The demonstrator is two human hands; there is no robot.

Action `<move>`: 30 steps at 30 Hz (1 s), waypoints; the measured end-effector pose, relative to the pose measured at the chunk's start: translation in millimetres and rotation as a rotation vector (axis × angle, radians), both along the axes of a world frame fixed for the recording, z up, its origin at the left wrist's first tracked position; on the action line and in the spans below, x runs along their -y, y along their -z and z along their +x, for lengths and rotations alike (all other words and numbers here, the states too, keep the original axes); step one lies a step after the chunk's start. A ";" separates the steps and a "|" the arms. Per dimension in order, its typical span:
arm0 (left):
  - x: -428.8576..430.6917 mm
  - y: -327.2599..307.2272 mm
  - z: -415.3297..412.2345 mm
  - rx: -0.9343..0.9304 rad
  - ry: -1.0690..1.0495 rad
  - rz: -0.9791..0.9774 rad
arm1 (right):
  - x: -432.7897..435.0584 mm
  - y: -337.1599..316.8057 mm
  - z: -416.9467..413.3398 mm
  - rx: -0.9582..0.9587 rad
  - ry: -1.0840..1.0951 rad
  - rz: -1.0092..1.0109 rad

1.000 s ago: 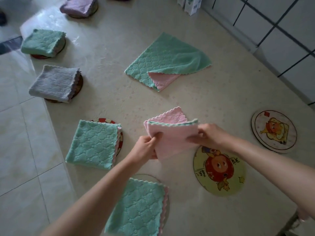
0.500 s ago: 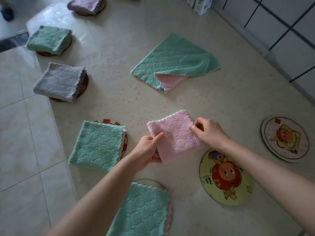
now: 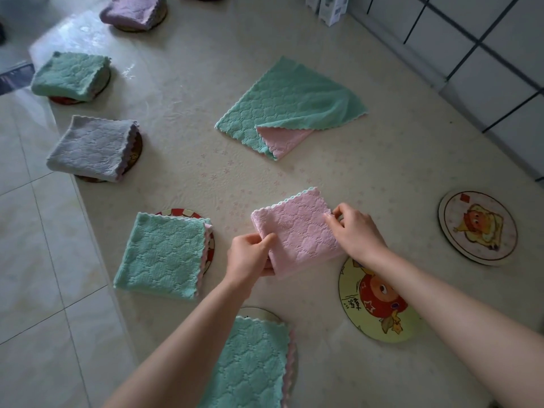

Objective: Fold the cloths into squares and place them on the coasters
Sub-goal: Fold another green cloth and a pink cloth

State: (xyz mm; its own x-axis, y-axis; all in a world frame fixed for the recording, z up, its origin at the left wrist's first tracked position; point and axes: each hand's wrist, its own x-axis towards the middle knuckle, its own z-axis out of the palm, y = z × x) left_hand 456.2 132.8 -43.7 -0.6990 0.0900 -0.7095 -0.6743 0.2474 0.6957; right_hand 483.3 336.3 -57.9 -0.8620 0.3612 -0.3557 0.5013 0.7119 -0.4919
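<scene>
Pink cloth (image 3: 297, 234) underside hidden, far coasters mostly covered

We see a pink quilted cloth (image 3: 297, 234), a green cloth with pink underside (image 3: 290, 104), and a cream tabletop (image 3: 382, 160) with small flowers.

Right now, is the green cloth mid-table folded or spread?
Spread: the green cloth lies flat as one layer, one corner flipped showing pink, on no coaster.

Your hands hold folded cloth (image 3: 297, 231) mid-table, bare coaster (image 3: 378, 301) just right; unfolded cloth (image 3: 287, 104) behind; covered coasters left.
</scene>
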 end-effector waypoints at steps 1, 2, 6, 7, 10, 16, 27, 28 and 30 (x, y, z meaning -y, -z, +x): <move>4.2 1.3 2.8 -0.076 0.005 -0.049 | 2.1 -1.6 0.3 -0.002 -0.002 0.015; 8.3 2.5 5.9 -0.164 0.025 -0.112 | 4.4 -4.2 1.7 -0.013 -0.004 0.046; 21.9 14.1 12.5 -0.789 0.342 -0.572 | 17.5 -14.4 11.5 -0.280 -0.054 0.310; 21.0 17.6 11.7 -0.967 0.464 -0.616 | 22.3 -14.7 12.7 -0.339 -0.097 0.363; 12.9 29.5 8.5 -1.152 0.816 -0.632 | 38.1 -4.0 15.4 -0.339 -0.266 0.490; 22.6 42.7 3.7 -1.001 0.944 -0.707 | 32.7 11.0 32.8 -0.192 -0.262 0.604; 14.9 23.8 -33.7 -0.923 0.582 -0.662 | 27.1 -1.0 46.7 -0.012 0.045 0.413; 11.8 21.9 -38.1 -0.862 0.571 -0.676 | 27.4 -1.8 45.4 0.003 0.061 0.383; 5.1 16.1 -46.4 -0.731 0.553 -0.671 | 27.4 -3.6 41.8 0.036 0.103 0.305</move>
